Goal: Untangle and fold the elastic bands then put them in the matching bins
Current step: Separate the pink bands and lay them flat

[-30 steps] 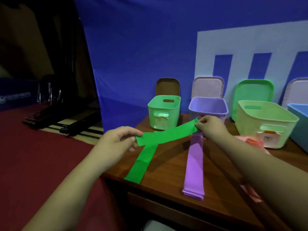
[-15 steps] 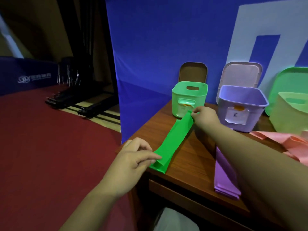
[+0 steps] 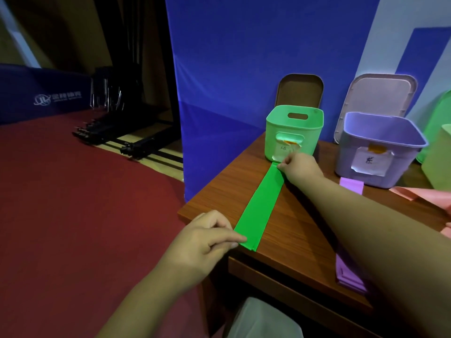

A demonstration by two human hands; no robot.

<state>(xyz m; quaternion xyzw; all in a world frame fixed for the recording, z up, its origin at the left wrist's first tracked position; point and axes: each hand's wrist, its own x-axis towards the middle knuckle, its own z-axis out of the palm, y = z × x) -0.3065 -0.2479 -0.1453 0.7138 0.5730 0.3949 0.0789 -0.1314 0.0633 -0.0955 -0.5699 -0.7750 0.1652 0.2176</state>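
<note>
Our left hand (image 3: 205, 242) and right hand (image 3: 299, 167) pinch the green band (image 3: 262, 211) at its two ends. It lies flat on the worktop (image 3: 231, 186).

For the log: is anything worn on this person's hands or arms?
Nothing worn shows. The left hand and right hand are bare, with no gloves or rings visible, and no sleeve, watch or wristband appears anywhere up to the frame edge.

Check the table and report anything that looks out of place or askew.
Nothing looks spilled or damaged. The green band lies flat and straight, pinched at its ends by the left hand and right hand. Untidy bits: the purple band lies on the table outside the purple bin, and a pink band sits crumpled at the right.
</note>
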